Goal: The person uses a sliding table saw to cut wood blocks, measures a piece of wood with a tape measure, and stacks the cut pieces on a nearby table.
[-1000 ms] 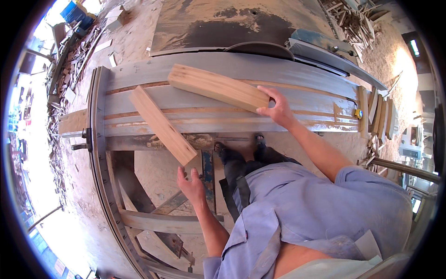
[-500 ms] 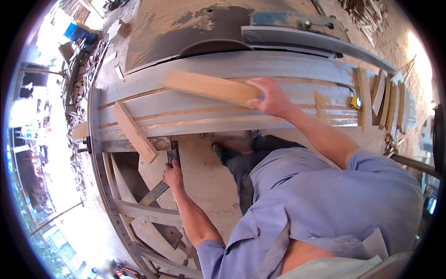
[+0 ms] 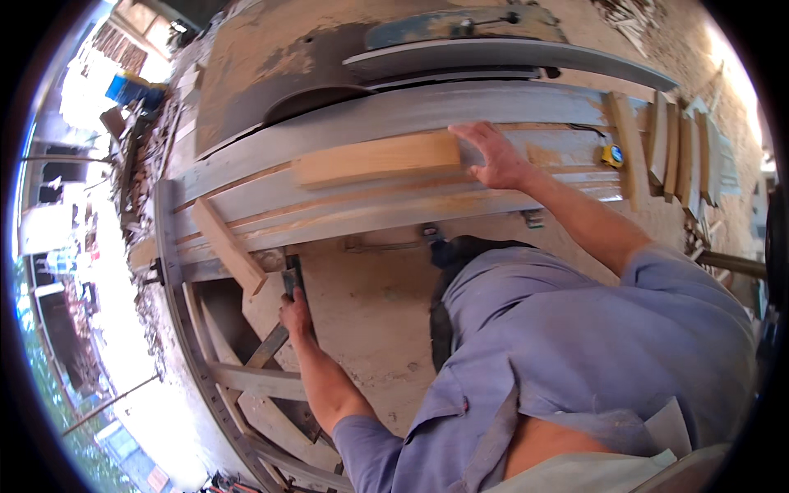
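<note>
A pale wooden block lies lengthwise on the grey grooved metal table. My right hand is at the block's right end with thumb and fingers apart, not wrapped round it; whether the fingertips touch it I cannot tell. Below the table's left part, my left hand is closed round a dark metal bar that sticks out from the table's near edge. Just left of that hand, a shorter wooden piece rests slantwise, its near end jutting past the edge.
Behind the block is a dark curved plate, with a long metal fence at its right. A yellow tape measure sits near several wooden strips at the table's right end. A slanted metal frame runs below left. Wood scraps litter the floor.
The block's right end has swung toward the far side, so it lies more along the table. My right hand has loosened from its end. My left hand keeps its grip on the bar.
</note>
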